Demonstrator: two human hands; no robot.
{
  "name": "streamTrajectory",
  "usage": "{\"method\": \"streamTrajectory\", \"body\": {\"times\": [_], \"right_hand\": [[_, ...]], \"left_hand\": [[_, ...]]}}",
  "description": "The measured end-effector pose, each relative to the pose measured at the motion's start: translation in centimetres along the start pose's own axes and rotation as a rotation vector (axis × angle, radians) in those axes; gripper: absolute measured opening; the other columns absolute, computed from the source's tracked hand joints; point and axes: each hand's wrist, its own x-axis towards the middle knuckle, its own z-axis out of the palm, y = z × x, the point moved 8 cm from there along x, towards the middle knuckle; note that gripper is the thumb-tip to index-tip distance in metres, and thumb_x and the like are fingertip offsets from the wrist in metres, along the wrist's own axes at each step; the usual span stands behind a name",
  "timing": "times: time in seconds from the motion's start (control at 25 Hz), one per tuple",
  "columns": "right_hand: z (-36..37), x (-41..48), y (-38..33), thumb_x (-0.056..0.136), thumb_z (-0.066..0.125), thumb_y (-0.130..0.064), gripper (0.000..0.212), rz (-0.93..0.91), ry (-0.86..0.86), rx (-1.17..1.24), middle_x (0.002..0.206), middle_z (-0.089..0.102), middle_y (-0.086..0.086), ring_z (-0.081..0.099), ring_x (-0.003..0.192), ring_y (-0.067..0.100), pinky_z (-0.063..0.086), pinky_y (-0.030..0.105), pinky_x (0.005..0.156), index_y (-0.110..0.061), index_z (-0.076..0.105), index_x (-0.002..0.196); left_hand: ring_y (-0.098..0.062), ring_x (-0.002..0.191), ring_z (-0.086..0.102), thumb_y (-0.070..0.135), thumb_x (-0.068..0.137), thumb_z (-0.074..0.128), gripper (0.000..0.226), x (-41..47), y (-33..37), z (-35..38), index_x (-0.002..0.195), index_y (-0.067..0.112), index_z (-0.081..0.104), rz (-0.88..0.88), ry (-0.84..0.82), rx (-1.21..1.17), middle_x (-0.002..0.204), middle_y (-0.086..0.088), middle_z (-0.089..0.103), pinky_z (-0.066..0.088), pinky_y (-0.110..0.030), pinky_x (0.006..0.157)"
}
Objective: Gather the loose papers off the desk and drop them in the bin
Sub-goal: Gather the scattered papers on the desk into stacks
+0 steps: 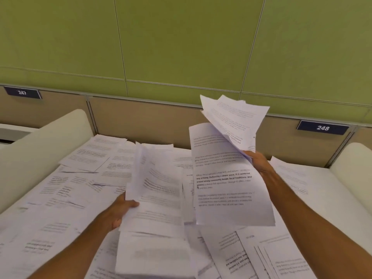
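Observation:
Printed white papers [66, 188] lie loose and overlapping across the whole desk. My left hand [118, 212] grips a bunch of sheets [159, 190] by their left edge, lifted a little off the pile at centre. My right hand [258, 161] is raised higher on the right, shut on another bunch of sheets [227, 174]; some of them hang down toward me and others fan upward against the partition. No bin is in view.
A beige partition [145, 119] with a green wall above closes the back of the desk. Cream side dividers stand at the left [44, 143] and right [354, 164]. Number plates read 247 [22, 92] and 248 [322, 128].

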Motion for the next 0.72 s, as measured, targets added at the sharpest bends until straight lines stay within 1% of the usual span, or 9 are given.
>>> {"method": "streamTrajectory", "body": {"times": [0.08, 0.2, 0.28, 0.36, 0.44, 0.48, 0.56, 0.64, 0.72], "right_hand": [[0.8, -0.2, 1.5, 0.094, 0.055, 0.000, 0.014, -0.009, 0.017, -0.050, 0.068, 0.070, -0.004, 0.066, 0.052, 0.003, 0.047, 0.011, 0.042, -0.003, 0.060, 0.107], [2.9, -1.1, 6.4, 0.088, 0.055, 0.011, 0.022, 0.098, -0.017, 0.053, 0.075, 0.074, 0.007, 0.071, 0.055, 0.015, 0.054, 0.022, 0.045, 0.002, 0.062, 0.107], [4.8, -2.2, 10.8, 0.087, 0.053, 0.017, 0.031, 0.203, -0.094, 0.057, 0.088, 0.075, 0.013, 0.073, 0.063, 0.021, 0.059, 0.029, 0.052, 0.007, 0.060, 0.115], [6.0, -3.6, 14.9, 0.086, 0.055, 0.018, 0.037, 0.279, -0.131, -0.110, 0.106, 0.069, 0.018, 0.072, 0.070, 0.019, 0.058, 0.026, 0.054, 0.011, 0.056, 0.122], [6.5, -4.6, 18.0, 0.084, 0.060, 0.015, 0.041, 0.326, -0.126, -0.288, 0.117, 0.066, 0.018, 0.067, 0.077, 0.018, 0.055, 0.019, 0.053, 0.009, 0.056, 0.125], [6.4, -4.7, 18.9, 0.084, 0.061, 0.014, 0.041, 0.346, -0.099, -0.283, 0.121, 0.065, 0.019, 0.066, 0.081, 0.020, 0.056, 0.022, 0.054, 0.007, 0.056, 0.124], [6.6, -4.7, 19.3, 0.084, 0.058, 0.018, 0.041, 0.372, -0.066, -0.059, 0.121, 0.065, 0.022, 0.068, 0.087, 0.030, 0.060, 0.035, 0.061, 0.004, 0.055, 0.123], [7.1, -4.5, 18.6, 0.085, 0.055, 0.020, 0.044, 0.389, -0.076, 0.178, 0.119, 0.066, 0.024, 0.068, 0.094, 0.037, 0.060, 0.044, 0.072, 0.002, 0.055, 0.125], [7.2, -4.4, 17.9, 0.085, 0.054, 0.019, 0.046, 0.372, -0.098, 0.141, 0.124, 0.064, 0.025, 0.066, 0.099, 0.038, 0.057, 0.046, 0.076, -0.001, 0.054, 0.127]], "left_hand": [[-0.036, 0.089, 0.066, -0.017, 0.086, 0.052, 0.052, 0.1, -2.5, 0.0, 0.134, 0.003, 0.048, -0.055, -0.018, -0.003, 0.103, -0.016, 0.068, 0.055, -0.043, 0.072], [-0.040, 0.098, 0.064, -0.015, 0.087, 0.053, 0.053, 0.3, -5.1, 0.4, 0.136, 0.002, 0.047, -0.106, -0.056, -0.017, 0.113, -0.022, 0.066, 0.053, -0.050, 0.084], [-0.042, 0.099, 0.065, -0.012, 0.089, 0.054, 0.048, 0.1, -6.0, 1.0, 0.135, 0.001, 0.049, -0.138, -0.089, -0.035, 0.114, -0.025, 0.066, 0.054, -0.051, 0.082], [-0.041, 0.099, 0.067, -0.001, 0.091, 0.058, 0.038, 0.0, -6.4, 1.6, 0.129, 0.001, 0.055, -0.153, -0.107, -0.069, 0.110, -0.025, 0.069, 0.056, -0.051, 0.081], [-0.036, 0.102, 0.068, 0.016, 0.091, 0.063, 0.031, -0.2, -6.4, 1.8, 0.122, 0.008, 0.061, -0.160, -0.138, -0.109, 0.110, -0.019, 0.072, 0.056, -0.049, 0.086], [-0.033, 0.103, 0.068, 0.021, 0.091, 0.063, 0.031, -0.2, -6.4, 1.9, 0.120, 0.010, 0.063, -0.158, -0.156, -0.118, 0.111, -0.017, 0.072, 0.055, -0.047, 0.087], [-0.031, 0.104, 0.068, 0.018, 0.092, 0.062, 0.035, 0.1, -6.4, 1.6, 0.125, 0.008, 0.060, -0.146, -0.186, -0.120, 0.112, -0.015, 0.072, 0.056, -0.043, 0.087], [-0.033, 0.107, 0.068, 0.017, 0.092, 0.061, 0.041, 0.4, -6.7, 1.3, 0.131, 0.005, 0.056, -0.157, -0.211, -0.142, 0.117, -0.016, 0.070, 0.057, -0.043, 0.086], [-0.032, 0.110, 0.067, 0.031, 0.093, 0.058, 0.041, 0.4, -7.0, 1.6, 0.129, 0.010, 0.059, -0.198, -0.232, -0.223, 0.121, -0.016, 0.068, 0.059, -0.043, 0.083]]}}
